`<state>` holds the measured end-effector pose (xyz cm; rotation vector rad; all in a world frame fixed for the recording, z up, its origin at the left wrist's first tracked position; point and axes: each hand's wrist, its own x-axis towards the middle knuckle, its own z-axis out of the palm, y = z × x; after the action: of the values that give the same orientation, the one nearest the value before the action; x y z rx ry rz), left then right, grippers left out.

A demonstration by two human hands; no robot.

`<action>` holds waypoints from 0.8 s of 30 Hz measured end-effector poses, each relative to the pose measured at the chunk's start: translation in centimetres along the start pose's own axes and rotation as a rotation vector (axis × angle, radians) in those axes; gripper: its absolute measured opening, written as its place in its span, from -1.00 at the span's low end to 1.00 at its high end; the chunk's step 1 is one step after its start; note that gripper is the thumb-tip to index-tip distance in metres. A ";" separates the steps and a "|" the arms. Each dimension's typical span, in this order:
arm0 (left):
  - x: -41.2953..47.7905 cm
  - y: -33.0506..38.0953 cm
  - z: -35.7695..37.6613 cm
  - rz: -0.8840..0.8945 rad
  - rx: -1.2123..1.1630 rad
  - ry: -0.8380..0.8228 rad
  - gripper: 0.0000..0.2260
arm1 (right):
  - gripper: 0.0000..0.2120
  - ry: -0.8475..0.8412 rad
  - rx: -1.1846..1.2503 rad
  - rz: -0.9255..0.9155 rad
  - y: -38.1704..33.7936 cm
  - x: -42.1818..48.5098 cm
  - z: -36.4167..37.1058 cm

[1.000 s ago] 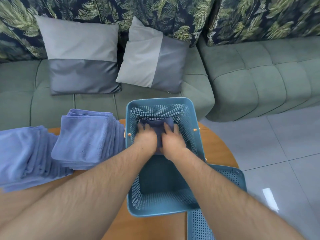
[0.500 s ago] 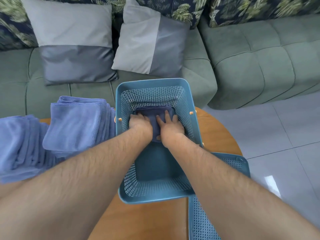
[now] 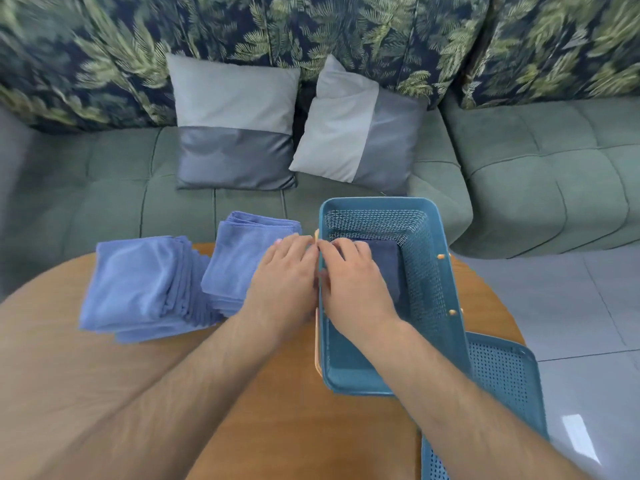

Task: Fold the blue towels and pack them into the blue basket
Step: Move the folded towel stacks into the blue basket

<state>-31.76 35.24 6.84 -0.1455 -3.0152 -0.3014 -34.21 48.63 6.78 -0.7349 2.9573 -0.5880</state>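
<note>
- Setting: round wooden table before a green upholstered sofa.
- Left hand: fingers loose, gripping nothing, over the right edge of the nearer stack of light-blue cloth towels.
- Right hand: fingers relaxed, empty, across the left rim of the blue perforated plastic basket.
- Basket contents: one folded dark-blue towel at the far end, just past the right fingers.
- Farther stack of light-blue towels: to the left, touching the nearer stack.
- Progress, judged: one towel packed; two stacks remain.
</note>
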 end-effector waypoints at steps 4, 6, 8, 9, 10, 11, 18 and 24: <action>-2.8 -5.7 -0.3 -0.289 -0.073 -0.090 -0.62 | -0.64 -0.110 0.080 -0.064 -5.1 0.9 2.2; -3.9 -7.5 -0.1 -0.443 -0.111 -0.225 -0.50 | -0.63 -0.195 0.048 0.013 -6.4 1.4 3.3; -4.8 -8.8 0.4 -0.558 -0.168 -0.300 -0.44 | -0.57 -0.276 0.019 0.131 -7.6 1.9 4.6; -5.0 -9.1 0.6 -0.596 -0.209 -0.321 -0.43 | -0.55 -0.316 0.029 0.185 -8.0 2.0 5.1; -5.1 -9.3 0.8 -0.619 -0.253 -0.331 -0.43 | -0.55 -0.337 0.049 0.227 -8.3 2.1 5.5; -5.2 -9.4 0.9 -0.627 -0.285 -0.326 -0.43 | -0.56 -0.336 0.073 0.264 -8.5 2.2 5.9; -5.1 -10.2 1.0 -0.622 -0.273 -0.138 -0.65 | -0.52 -0.243 0.148 0.438 -9.3 2.6 5.9; -4.9 -12.3 1.0 -0.639 -0.671 -0.156 -0.62 | -0.64 -0.199 0.170 0.420 -9.4 2.7 5.8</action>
<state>-28.27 23.05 2.98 0.7838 -2.8727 -1.3918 -31.71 37.67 5.02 -0.1378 2.7108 -0.6718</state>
